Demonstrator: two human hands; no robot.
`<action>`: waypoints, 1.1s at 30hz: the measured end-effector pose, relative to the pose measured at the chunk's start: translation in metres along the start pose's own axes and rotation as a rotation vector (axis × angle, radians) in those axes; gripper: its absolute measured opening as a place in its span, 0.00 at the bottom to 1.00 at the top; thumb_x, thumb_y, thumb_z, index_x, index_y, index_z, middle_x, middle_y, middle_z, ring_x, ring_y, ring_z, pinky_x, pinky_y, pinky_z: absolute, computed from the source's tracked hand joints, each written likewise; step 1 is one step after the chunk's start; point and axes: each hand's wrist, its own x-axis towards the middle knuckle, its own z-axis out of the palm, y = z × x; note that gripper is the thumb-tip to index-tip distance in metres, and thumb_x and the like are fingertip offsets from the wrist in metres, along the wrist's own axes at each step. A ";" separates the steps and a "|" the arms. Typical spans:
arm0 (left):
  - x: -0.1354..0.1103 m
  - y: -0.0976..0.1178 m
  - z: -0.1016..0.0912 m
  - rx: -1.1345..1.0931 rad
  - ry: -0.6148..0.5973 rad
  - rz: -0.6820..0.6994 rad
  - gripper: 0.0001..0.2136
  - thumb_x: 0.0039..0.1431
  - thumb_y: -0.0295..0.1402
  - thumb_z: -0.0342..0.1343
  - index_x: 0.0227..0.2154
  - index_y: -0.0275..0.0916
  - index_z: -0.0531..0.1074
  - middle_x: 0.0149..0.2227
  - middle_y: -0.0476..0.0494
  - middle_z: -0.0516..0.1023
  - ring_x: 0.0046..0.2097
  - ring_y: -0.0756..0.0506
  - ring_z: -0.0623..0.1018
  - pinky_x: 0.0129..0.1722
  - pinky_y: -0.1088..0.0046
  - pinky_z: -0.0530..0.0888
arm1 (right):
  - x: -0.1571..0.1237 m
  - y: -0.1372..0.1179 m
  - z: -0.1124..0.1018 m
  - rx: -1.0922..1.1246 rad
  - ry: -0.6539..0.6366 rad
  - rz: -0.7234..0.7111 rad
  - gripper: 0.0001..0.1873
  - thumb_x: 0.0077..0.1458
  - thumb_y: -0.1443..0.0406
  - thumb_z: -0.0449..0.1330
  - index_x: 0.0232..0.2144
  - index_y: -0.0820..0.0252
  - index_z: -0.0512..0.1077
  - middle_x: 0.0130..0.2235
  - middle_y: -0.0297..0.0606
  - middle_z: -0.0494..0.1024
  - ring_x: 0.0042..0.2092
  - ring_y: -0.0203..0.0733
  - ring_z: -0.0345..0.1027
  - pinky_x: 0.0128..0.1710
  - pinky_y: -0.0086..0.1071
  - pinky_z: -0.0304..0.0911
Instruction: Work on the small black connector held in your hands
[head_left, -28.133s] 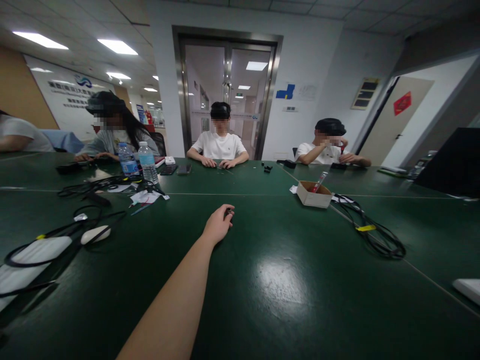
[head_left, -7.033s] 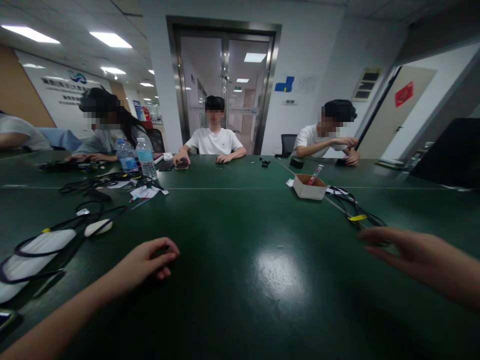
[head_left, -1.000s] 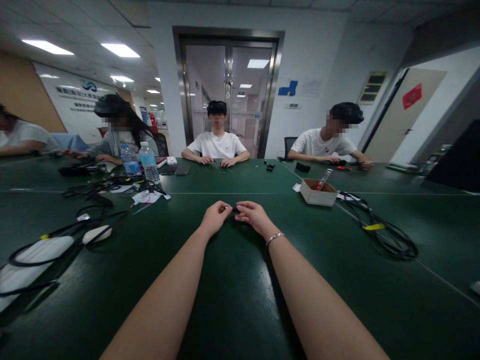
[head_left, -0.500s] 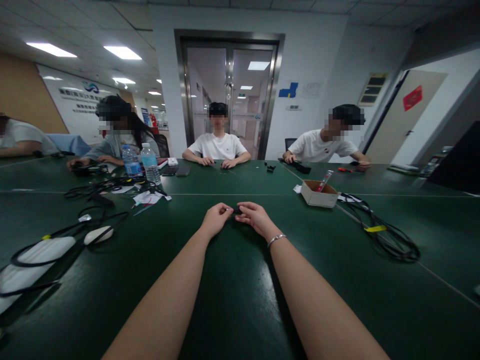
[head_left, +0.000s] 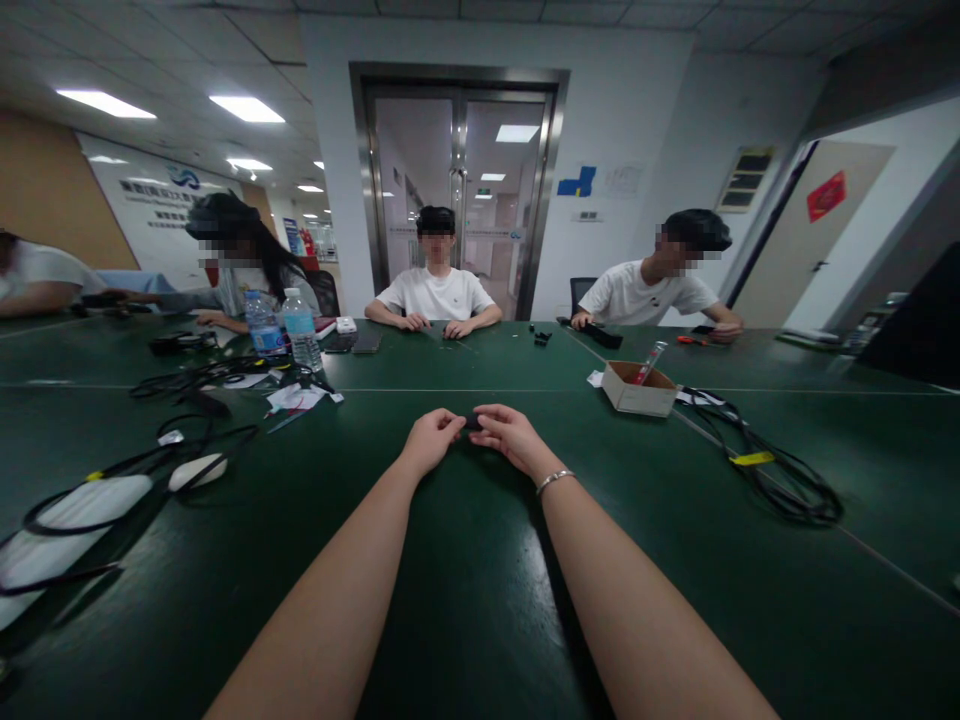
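Observation:
Both my arms stretch out over the dark green table. My left hand and my right hand meet at the middle, fingers curled and pinched on a small dark object held between them. The object is too small to name. A thin bracelet sits on my right wrist.
A small cardboard box with a red-tipped tool stands to the right, a coil of black cable beyond it. On the left lie black cables, a white mouse, white pads and two water bottles. Several people sit at the far side.
My hands have stayed together on the small dark object. The view has shifted slightly, and the person at the far left has moved an arm.

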 end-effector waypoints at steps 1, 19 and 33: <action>0.000 -0.001 0.000 0.003 -0.002 0.004 0.15 0.53 0.45 0.53 0.30 0.37 0.71 0.26 0.46 0.75 0.29 0.48 0.73 0.32 0.72 0.68 | -0.001 -0.001 0.000 0.000 -0.001 0.002 0.07 0.52 0.77 0.61 0.34 0.65 0.72 0.30 0.37 0.74 0.27 0.37 0.74 0.32 0.31 0.75; -0.002 0.003 -0.003 0.080 -0.005 0.009 0.19 0.55 0.50 0.48 0.26 0.37 0.71 0.24 0.47 0.73 0.27 0.48 0.71 0.31 0.72 0.66 | -0.002 -0.002 -0.001 0.003 -0.060 0.020 0.11 0.48 0.75 0.65 0.36 0.64 0.72 0.35 0.38 0.74 0.32 0.39 0.75 0.35 0.30 0.75; 0.000 0.001 -0.002 0.086 0.018 -0.016 0.24 0.55 0.54 0.46 0.24 0.36 0.71 0.21 0.47 0.71 0.24 0.49 0.69 0.27 0.73 0.64 | -0.003 -0.002 -0.003 0.015 -0.132 0.006 0.13 0.45 0.75 0.68 0.36 0.63 0.73 0.38 0.38 0.73 0.35 0.38 0.74 0.37 0.31 0.73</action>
